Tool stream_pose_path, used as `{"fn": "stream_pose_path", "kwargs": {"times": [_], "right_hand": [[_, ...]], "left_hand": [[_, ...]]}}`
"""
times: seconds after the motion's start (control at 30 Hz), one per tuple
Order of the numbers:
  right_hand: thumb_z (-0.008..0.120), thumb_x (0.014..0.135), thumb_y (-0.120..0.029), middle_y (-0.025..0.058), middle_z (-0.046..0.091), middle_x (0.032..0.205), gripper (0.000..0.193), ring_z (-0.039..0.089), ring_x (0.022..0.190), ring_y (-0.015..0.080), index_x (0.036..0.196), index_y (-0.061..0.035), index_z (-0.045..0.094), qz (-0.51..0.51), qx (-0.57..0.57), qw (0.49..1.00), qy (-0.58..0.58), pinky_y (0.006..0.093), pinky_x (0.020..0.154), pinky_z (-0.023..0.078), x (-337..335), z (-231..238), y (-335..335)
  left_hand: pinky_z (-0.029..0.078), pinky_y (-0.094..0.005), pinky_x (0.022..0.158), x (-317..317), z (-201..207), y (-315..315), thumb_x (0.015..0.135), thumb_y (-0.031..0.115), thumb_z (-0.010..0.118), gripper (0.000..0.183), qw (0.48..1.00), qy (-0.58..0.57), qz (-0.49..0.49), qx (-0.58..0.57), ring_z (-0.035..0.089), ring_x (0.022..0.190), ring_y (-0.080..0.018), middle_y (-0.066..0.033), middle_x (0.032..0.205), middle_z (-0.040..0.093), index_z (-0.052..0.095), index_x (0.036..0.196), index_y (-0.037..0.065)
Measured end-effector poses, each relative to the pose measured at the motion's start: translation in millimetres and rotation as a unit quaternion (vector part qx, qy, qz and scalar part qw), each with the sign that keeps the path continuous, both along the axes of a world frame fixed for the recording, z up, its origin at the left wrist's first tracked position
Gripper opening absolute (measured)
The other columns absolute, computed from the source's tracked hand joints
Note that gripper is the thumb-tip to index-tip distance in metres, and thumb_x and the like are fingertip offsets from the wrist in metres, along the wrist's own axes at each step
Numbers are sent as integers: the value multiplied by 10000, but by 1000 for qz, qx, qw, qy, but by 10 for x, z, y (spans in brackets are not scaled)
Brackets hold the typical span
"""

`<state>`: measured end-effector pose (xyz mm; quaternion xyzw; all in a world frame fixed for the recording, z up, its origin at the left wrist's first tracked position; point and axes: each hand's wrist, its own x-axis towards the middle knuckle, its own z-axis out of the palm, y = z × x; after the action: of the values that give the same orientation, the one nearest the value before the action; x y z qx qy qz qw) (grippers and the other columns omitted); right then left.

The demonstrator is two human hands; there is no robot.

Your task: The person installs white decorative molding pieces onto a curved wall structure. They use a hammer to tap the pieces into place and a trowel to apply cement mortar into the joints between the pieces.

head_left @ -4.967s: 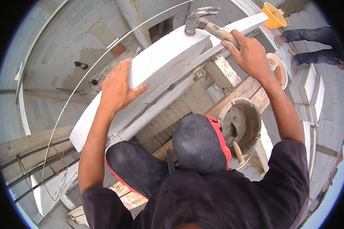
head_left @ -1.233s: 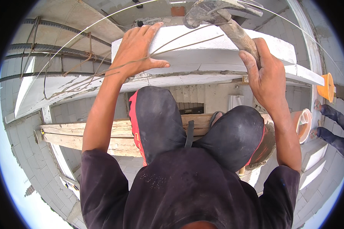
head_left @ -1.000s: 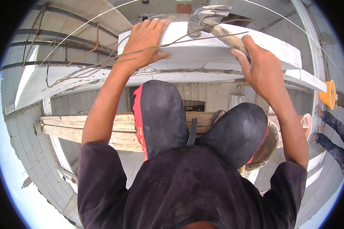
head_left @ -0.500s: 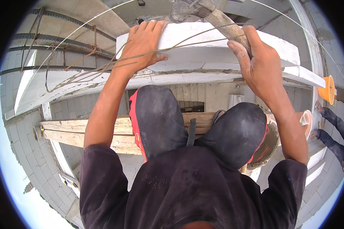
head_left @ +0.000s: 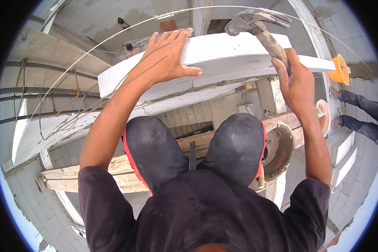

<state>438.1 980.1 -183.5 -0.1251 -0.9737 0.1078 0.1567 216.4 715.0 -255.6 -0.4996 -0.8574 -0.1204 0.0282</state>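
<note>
A long white block (head_left: 227, 47) lies along the top of a low wall of similar white blocks in front of my knees. My left hand (head_left: 166, 59) rests on the block's left part, fingers stretched over its top and the thumb sticking out along the near side. My right hand (head_left: 296, 82) is closed around the wooden handle of a claw hammer (head_left: 260, 26). The hammer's metal head stands above the block's right part; whether it touches the block I cannot tell. Thin wires cross in front of my left forearm.
Steel reinforcing bars (head_left: 42, 91) with bent wires run at the left. A white string (head_left: 155, 17) arcs across the far side. Wooden planks (head_left: 117, 170) pass beneath me. A mortar-coated bucket (head_left: 280, 153) stands right of my knees. Farther right are an orange bucket (head_left: 340, 71) and another person's legs (head_left: 353, 122).
The view has shifted, so the block appears farther left. The hammer has turned more upright, its head now fully visible. My left hand's fingers have slanted rightward over the block.
</note>
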Motion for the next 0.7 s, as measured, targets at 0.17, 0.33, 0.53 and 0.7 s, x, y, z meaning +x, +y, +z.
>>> {"fn": "stream_pose_path", "kwargs": {"times": [0.17,0.33,0.53,0.7], "right_hand": [[632,1079,-376,207,657,722,333,673,693,452,1159,-57,574,-23,-37,992,119,510,620,495,207,-135,117],[642,1067,-391,212,678,739,354,672,708,460,1137,-55,559,-57,15,998,-31,520,628,497,226,-389,295],[646,1064,-381,207,682,747,345,670,715,455,1114,-54,549,-45,-41,998,21,535,636,491,212,-419,301],[645,1065,-374,200,679,757,342,662,720,463,1082,-49,538,-51,-72,995,37,535,629,484,262,-377,306]], "left_hand": [[434,-520,1128,61,-23,424,821,610,828,972,997,-29,-14,-64,597,1313,-388,-229,1384,636,498,1499,-4],[449,-503,1084,15,-57,421,829,586,830,929,998,-20,-36,-49,618,1267,-385,-238,1334,652,516,1443,-36],[440,-509,1100,27,-32,383,827,587,831,930,998,-24,-31,-54,613,1276,-390,-241,1337,652,516,1440,-37],[455,-534,1060,9,-66,411,793,616,851,951,999,-11,-41,-29,631,1256,-380,-205,1269,690,555,1424,-31]]}}
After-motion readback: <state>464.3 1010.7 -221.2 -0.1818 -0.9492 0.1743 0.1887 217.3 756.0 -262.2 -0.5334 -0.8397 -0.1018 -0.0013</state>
